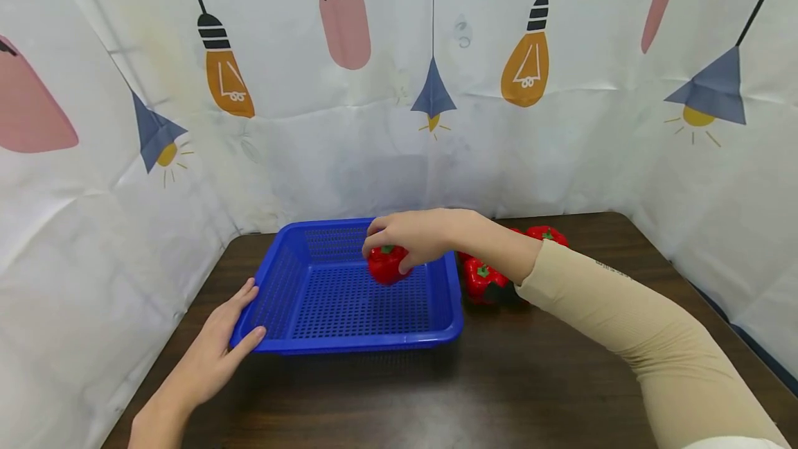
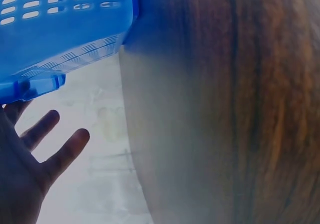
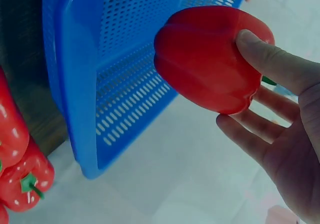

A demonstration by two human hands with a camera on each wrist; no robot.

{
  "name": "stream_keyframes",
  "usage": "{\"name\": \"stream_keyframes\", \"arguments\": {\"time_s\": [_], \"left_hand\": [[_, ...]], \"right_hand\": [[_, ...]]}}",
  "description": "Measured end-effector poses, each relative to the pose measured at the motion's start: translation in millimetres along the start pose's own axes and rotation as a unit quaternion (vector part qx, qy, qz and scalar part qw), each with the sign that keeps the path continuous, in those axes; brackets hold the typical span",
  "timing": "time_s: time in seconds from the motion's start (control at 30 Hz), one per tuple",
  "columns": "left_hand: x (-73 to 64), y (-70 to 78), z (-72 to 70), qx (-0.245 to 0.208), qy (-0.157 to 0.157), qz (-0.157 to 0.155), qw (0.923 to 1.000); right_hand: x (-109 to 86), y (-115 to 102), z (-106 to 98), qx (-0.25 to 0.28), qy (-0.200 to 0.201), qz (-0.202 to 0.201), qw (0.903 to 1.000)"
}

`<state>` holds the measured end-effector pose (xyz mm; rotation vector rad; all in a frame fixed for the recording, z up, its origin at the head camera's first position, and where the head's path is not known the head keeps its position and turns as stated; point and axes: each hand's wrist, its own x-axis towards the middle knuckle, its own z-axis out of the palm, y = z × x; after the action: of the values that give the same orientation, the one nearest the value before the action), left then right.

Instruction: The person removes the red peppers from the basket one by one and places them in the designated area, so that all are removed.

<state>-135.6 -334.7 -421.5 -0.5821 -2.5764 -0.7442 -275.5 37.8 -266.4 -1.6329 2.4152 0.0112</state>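
Observation:
A red bell pepper [image 3: 207,58] is pinched in my right hand [image 1: 424,231], the thumb on one side and fingertips on the other. In the head view it hangs over the right half of a blue plastic basket [image 1: 346,344], whose perforated floor shows bare. My left hand [image 1: 215,345] rests at the basket's near left corner, thumb over the rim. The left wrist view shows its fingers [image 2: 67,151] straight and spread below the basket's edge.
More red bell peppers [image 1: 483,279] lie just right of the basket, partly hidden by the right forearm. The basket stands on a dark brown wooden table [image 1: 536,380]. White curtains [image 1: 349,179] printed with lamps surround the table's back and sides.

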Motion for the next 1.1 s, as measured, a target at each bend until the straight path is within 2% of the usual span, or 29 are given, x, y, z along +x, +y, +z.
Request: {"name": "stream_keyframes", "arguments": {"time_s": [0.43, 0.8, 1.1], "left_hand": [[-0.9, 1.6, 1.6, -0.017, -0.014, -0.021, 0.9996], [-3.1, 2.8, 0.7, -0.034, -0.032, -0.042, 0.9980], [-1.7, 1.8, -0.7, -0.032, -0.029, -0.041, 0.9982]], "right_hand": [[-50.0, 10.7, -0.8, 0.033, 0.047, 0.005, 0.9983], [-94.5, 28.4, 5.9, 0.054, 0.098, 0.019, 0.9935], [-124.3, 46.5, 14.9, 0.074, 0.134, 0.029, 0.9878]]}}
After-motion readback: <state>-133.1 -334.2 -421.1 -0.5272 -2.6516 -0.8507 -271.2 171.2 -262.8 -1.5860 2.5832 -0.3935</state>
